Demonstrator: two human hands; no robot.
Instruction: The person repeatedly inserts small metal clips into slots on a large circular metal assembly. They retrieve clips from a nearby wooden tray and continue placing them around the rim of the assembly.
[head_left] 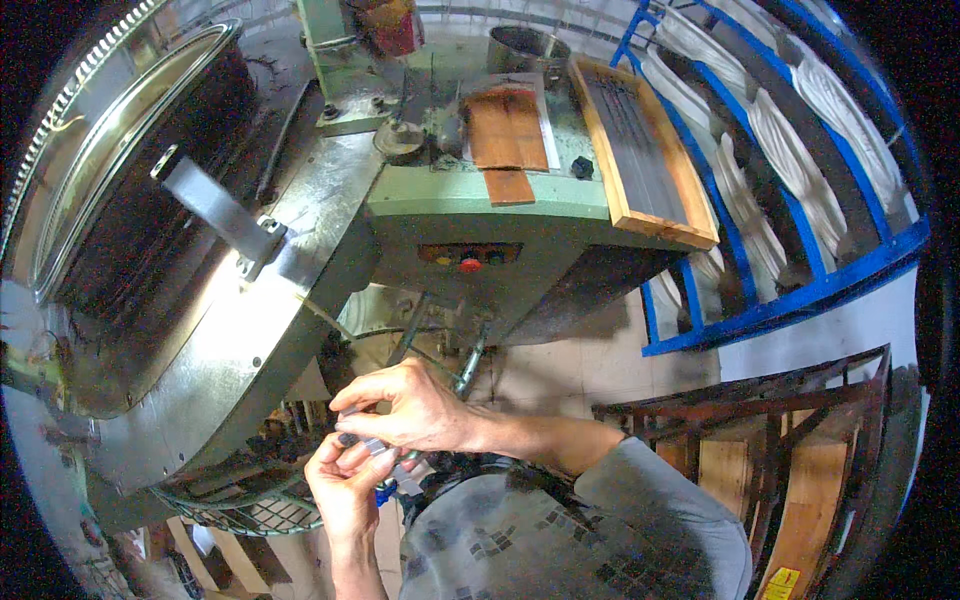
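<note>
Close in front of my body, my two hands meet at the lower middle of the head view. My left hand (343, 492) is closed around a small grey metal piece (375, 447), part of which shows between its thumb and fingers. Just above it, my right hand (415, 408) pinches thumb and fingertips together. Something small and dark shows at that pinch, too small to name. More pale grey, block-like bits (408, 481) appear beside my left thumb, with a blue spot under them.
A green machine with a slanted metal guard (290, 215) and upright handle (215, 200) stands ahead-left. Its table holds brown sheets (508, 130), a metal pot (528, 52) and a wooden tray (712, 235) of dark strips. Right are a blue rack (790, 305) and a brown frame (745, 395).
</note>
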